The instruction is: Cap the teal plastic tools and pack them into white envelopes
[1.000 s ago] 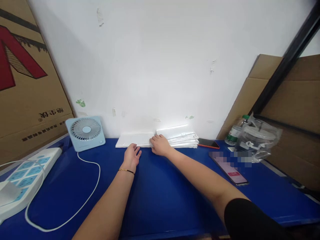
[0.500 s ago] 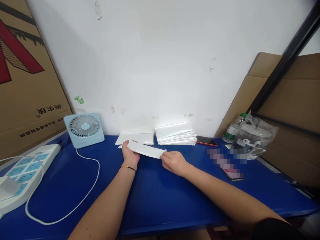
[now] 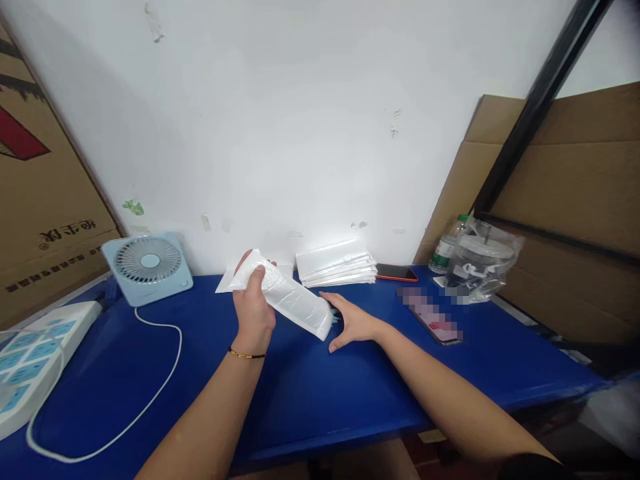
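Here the left hand (image 3: pixel 253 313) grips 1 white plastic packet (image 3: pixel 289 300), lifted above the blue surface (image 3: pixel 320 393) and tilted. The right hand (image 3: pixel 353 321) lies open, fingers spread, just beside the packet's lower end. Behind sits a stack of packets (image 3: pixel 336 261).

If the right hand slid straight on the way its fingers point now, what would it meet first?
Most likely the white packet that the left hand holds up: the right hand points left, fingertips right at the packet's lower end. Depth is unclear, so it may slip just under it.
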`<action>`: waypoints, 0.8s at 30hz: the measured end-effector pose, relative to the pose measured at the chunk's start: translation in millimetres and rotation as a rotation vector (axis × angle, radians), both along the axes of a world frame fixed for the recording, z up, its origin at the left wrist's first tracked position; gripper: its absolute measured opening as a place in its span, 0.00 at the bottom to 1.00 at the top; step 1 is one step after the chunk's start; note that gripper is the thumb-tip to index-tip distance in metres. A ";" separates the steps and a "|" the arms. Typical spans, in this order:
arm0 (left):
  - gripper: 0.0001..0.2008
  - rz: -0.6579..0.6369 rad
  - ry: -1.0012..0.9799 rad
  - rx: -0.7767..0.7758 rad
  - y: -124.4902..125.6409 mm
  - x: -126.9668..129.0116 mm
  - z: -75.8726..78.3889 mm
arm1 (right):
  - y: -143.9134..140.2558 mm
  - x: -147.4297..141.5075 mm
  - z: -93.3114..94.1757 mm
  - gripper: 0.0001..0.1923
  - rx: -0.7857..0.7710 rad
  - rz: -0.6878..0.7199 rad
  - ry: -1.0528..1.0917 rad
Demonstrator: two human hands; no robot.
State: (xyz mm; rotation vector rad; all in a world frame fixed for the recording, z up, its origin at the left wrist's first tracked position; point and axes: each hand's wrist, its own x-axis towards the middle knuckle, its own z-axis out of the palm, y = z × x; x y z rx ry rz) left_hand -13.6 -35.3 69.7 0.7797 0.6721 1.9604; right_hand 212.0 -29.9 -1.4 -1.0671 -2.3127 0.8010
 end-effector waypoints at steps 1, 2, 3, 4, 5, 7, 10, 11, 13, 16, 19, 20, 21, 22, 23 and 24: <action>0.25 -0.002 0.020 0.017 -3.2 1.2 4.4 | 1.4 1.0 -1.3 0.63 -0.001 0.010 0.004; 0.25 -0.001 0.037 0.031 -5.8 2.0 8.3 | 2.2 1.2 -2.3 0.64 0.002 0.015 0.010; 0.25 0.001 0.052 0.041 -7.9 2.5 11.5 | 2.6 0.8 -2.8 0.64 0.010 0.014 0.017; 0.25 0.008 0.061 0.049 -9.5 2.6 14.3 | 2.7 -0.2 -2.9 0.64 0.022 0.008 0.019; 0.25 0.021 0.065 0.054 -10.9 2.3 16.6 | 2.4 -1.7 -2.8 0.63 0.037 -0.001 0.013; 0.25 0.055 0.065 0.057 -13.2 0.8 20.7 | 1.5 -6.0 -2.1 0.62 0.078 -0.030 -0.019; 0.24 0.095 0.063 0.057 -16.5 -3.9 28.2 | 0.0 -14.1 -1.2 0.52 0.153 -0.071 -0.076; 0.24 0.097 0.065 0.054 -17.5 -6.1 31.4 | -0.3 -16.8 -0.9 0.48 0.179 -0.079 -0.093; 0.23 0.089 0.071 0.045 -19.3 -11.5 39.0 | -0.7 -21.5 -0.4 0.39 0.226 -0.078 -0.136; 0.22 0.087 0.077 0.043 -21.7 -21.8 52.3 | -1.3 -25.2 -0.1 0.35 0.270 -0.041 -0.208; 0.19 0.096 0.116 0.091 -25.8 -33.2 67.4 | -2.0 -23.9 -1.8 0.33 0.291 -0.003 -0.270; 0.17 0.093 0.148 0.117 -28.1 -36.8 73.0 | -2.2 -22.7 -2.8 0.32 0.298 0.002 -0.284; 0.16 0.086 0.185 0.145 -31.0 -39.9 78.8 | -2.4 -21.2 -3.9 0.31 0.304 0.006 -0.295; 0.15 0.086 0.221 0.174 -34.7 -42.4 84.8 | -2.6 -19.8 -5.0 0.31 0.309 0.010 -0.302; 0.15 0.088 0.255 0.206 -39.0 -44.4 90.9 | -2.8 -18.5 -6.0 0.31 0.313 0.014 -0.308; 0.15 0.100 0.288 0.244 -43.7 -45.6 97.0 | -3.1 -17.7 -7.0 0.32 0.313 0.019 -0.314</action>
